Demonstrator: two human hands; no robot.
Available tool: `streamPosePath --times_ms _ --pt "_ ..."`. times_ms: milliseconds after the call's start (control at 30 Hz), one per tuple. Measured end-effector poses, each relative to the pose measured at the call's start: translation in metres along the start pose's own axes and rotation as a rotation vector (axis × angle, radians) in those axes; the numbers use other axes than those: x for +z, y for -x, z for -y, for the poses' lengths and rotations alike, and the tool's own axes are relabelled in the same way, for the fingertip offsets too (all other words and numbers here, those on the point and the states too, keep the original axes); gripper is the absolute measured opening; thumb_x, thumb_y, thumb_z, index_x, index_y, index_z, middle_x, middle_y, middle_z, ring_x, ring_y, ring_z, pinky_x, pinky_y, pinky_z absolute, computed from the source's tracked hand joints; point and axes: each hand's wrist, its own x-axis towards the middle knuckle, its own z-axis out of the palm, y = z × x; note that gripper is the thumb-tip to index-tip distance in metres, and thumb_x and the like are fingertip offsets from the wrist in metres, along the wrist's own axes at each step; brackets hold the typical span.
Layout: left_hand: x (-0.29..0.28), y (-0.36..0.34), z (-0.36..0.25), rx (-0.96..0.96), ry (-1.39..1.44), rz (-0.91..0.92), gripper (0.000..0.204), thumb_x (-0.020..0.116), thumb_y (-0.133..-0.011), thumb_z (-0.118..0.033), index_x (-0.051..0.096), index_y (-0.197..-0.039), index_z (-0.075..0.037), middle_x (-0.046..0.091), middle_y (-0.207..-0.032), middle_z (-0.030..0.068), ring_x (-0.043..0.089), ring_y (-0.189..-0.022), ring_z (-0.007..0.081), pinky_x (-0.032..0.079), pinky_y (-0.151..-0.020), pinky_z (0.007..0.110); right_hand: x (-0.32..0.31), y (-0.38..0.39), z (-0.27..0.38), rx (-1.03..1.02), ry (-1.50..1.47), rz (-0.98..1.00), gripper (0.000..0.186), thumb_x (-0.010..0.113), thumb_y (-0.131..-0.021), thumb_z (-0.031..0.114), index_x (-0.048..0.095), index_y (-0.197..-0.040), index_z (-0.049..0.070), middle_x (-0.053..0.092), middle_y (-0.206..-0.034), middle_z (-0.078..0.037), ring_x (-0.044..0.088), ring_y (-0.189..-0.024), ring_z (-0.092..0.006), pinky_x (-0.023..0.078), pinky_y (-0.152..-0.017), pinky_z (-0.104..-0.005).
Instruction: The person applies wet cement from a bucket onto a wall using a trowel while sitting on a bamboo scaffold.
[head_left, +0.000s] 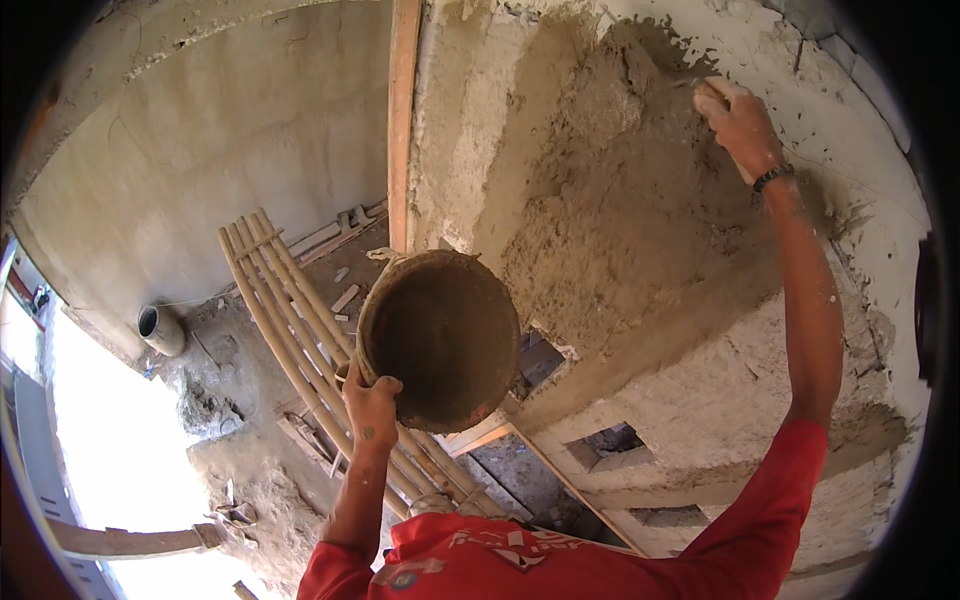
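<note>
My left hand [372, 408] grips the rim of a round, mortar-crusted bucket [366, 330], thumb over the edge. The bucket is tilted so that its dark inside faces me, with grey-brown residue on its walls. At the upper right, my right hand [738, 125] is closed around what looks like the handle of a trowel, held against the wall; its blade can hardly be made out. Wet, rough mortar [640, 200] covers the wall to the left of and below that hand. Paler, older plaster [830, 110] borders it on the right.
Below the bucket runs a platform of bamboo poles [290, 315]. A wooden strip [402, 130] stands along the wall's left edge. Square openings [610, 442] pierce the lower wall. A grey pail [162, 330] and rubble [270, 500] lie on the ground at left.
</note>
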Motion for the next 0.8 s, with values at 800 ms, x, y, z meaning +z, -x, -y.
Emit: streamPosePath --times_ms 800 --pt "0.003 0.015 0.027 -0.107 -0.091 0.116 0.063 0.052 -0.066 0.004 0.056 -0.129 0.005 0.066 -0.114 0.0107 0.062 -0.100 0.0193 0.047 -0.093 0.029 -0.004 0.047 0.025 0.056 0.168 0.270 0.032 0.062 -0.088 0.029 0.067 -0.106 0.002 0.068 -0.102 -0.021 0.063 -0.099 -0.0409 0.050 -0.086 -0.0469"
